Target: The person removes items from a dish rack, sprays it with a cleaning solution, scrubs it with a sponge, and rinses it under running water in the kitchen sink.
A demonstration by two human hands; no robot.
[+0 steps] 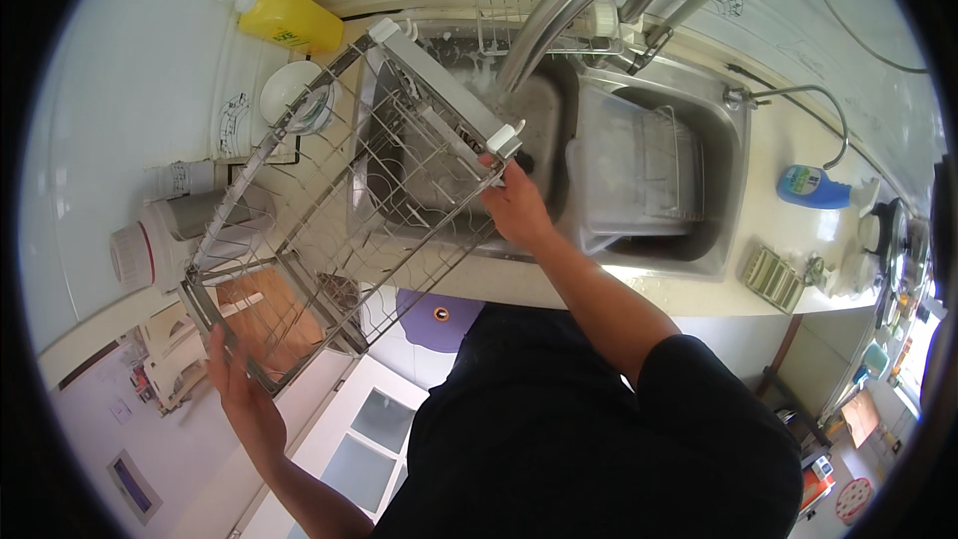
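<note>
A large metal wire pull-out basket (359, 180) with a grey front panel hangs tilted over the left sink basin (550, 217) and the counter. My right hand (516, 198) grips its corner beside a white plastic fitting. At the lower left, my left hand (243, 389) is against the basket's far end frame; the fingers are partly hidden, so its grip is unclear. The steel faucet (591, 0) arches above the left basin, where whitish suds or water show. A translucent plastic bin (614, 172) with a small wire rack (677, 165) inside sits in the right basin.
A yellow detergent bottle (296, 19) and white bowls (292, 93) stand behind the basket. At left is a white-and-grey appliance (179, 228), near a wooden board (269, 314) seen through the frame. On the right counter are a blue spray bottle (812, 187) and a green striped dish (773, 278).
</note>
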